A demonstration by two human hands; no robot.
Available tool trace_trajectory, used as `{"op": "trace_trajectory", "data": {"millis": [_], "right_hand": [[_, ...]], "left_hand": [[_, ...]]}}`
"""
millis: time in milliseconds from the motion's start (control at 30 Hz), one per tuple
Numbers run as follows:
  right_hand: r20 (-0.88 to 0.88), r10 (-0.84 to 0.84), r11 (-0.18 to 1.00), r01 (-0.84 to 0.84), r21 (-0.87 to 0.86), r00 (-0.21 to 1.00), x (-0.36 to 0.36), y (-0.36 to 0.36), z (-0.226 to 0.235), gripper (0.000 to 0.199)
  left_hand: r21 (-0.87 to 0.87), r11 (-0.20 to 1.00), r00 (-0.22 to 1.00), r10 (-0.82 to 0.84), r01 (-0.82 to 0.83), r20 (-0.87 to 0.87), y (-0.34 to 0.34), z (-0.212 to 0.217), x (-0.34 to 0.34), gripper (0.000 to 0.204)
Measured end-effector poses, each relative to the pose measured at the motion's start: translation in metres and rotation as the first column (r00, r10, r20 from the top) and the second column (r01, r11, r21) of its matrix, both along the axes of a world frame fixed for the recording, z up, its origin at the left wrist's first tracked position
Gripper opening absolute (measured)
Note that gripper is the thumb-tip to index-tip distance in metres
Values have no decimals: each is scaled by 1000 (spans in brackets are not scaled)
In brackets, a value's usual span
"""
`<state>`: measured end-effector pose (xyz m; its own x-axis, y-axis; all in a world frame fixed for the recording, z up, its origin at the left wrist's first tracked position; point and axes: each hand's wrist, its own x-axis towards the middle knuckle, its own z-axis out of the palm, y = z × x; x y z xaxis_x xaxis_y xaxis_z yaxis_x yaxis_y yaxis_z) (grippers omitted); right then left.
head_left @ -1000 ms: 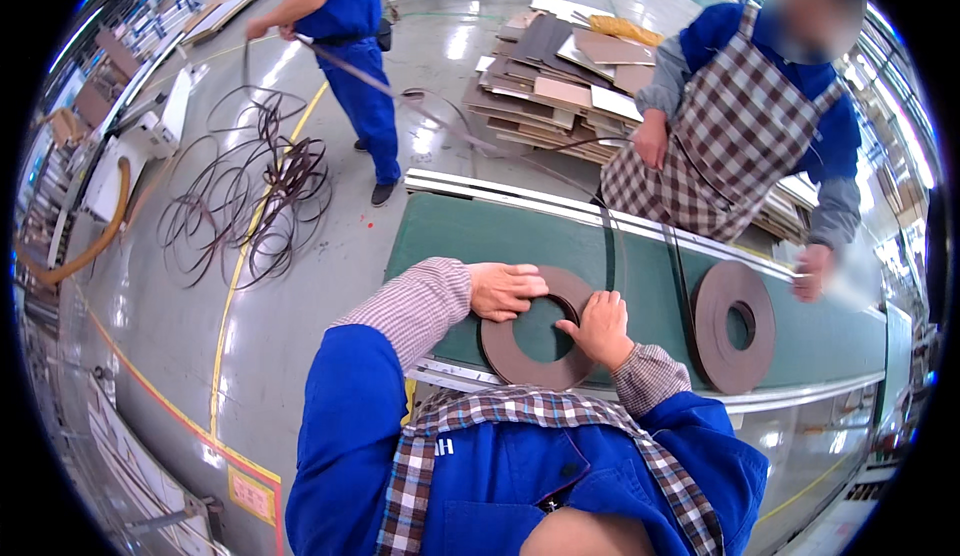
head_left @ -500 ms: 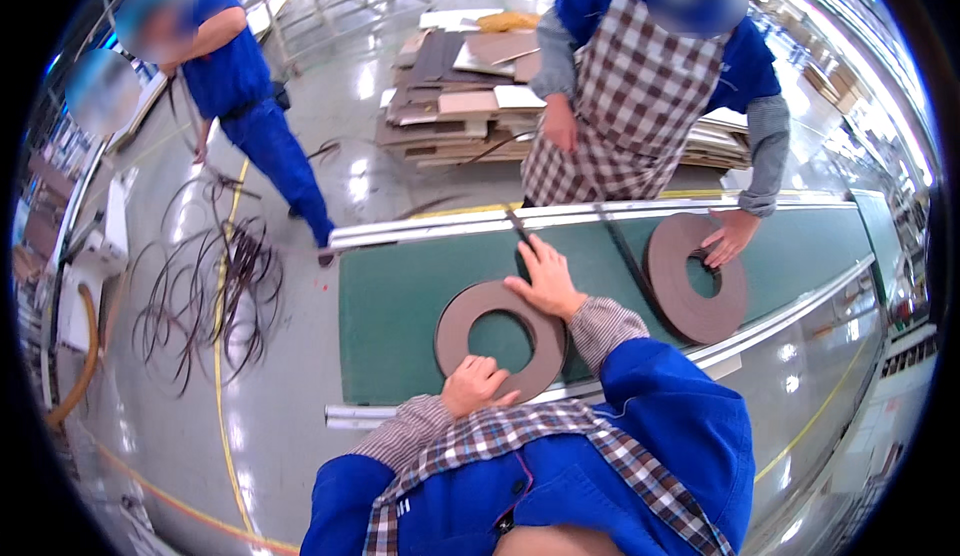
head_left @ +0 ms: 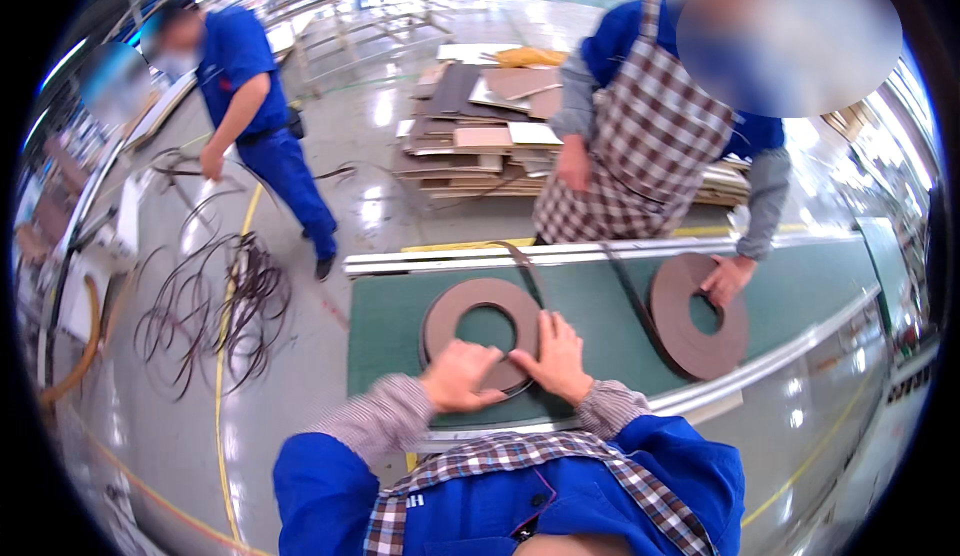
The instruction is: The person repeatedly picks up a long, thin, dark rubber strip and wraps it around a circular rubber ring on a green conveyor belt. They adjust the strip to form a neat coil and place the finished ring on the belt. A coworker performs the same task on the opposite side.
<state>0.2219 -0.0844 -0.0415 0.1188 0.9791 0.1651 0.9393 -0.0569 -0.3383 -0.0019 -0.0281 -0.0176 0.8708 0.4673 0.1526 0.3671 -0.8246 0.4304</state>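
A flat ring-shaped roll of brown edge banding (head_left: 480, 292) lies on a green conveyor belt (head_left: 390, 331) before me. My left hand (head_left: 462, 376) curls over the near left part of the ring, fingers at its hole and thumb at its near rim. With fingers stretched out, my right hand (head_left: 558, 358) rests along the roll's right side, its thumb over the ring's near right part. A loose brown strip (head_left: 528, 268) runs from the roll's right side over the belt's far rail.
To the right, a co-worker's hand (head_left: 728, 278) touches a second brown roll (head_left: 672, 328). Tangled strips (head_left: 255, 286) lie on the floor at left, near another person (head_left: 270, 146). Stacked boards (head_left: 470, 136) stand beyond the metal rail (head_left: 430, 261).
The roll has shifted slightly and sits closer to flush under both hands. My right hand has come down from the far side to the roll's right; my left hand has moved up onto the ring.
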Motion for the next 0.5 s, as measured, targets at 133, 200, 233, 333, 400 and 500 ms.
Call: {"op": "trace_trajectory", "data": {"millis": [133,200,233,333,400,500], "right_hand": [[30,55,997,-57,56,998,16,33,-14,70],[66,97,995,-97,-1,993,21,41,-19,69],[82,97,995,-98,9,992,26,39,-25,70],[94,33,992,-21,-125,995,40,17,-27,76],[84,32,994,-23,-107,996,56,7,-32,77],[66,43,991,-34,-128,997,58,16,-34,75]], "left_hand": [[88,885,886,442,-456,141,-69,-34,52,92],[87,887,892,450,-453,53,-72,-38,56,94],[85,891,895,446,-445,8,-72,-39,57,95],[169,873,889,449,-457,89,-76,-52,54,98],[180,849,868,490,-497,83,-73,-46,62,96],[102,802,805,570,-589,166,-66,-42,79,80]]}}
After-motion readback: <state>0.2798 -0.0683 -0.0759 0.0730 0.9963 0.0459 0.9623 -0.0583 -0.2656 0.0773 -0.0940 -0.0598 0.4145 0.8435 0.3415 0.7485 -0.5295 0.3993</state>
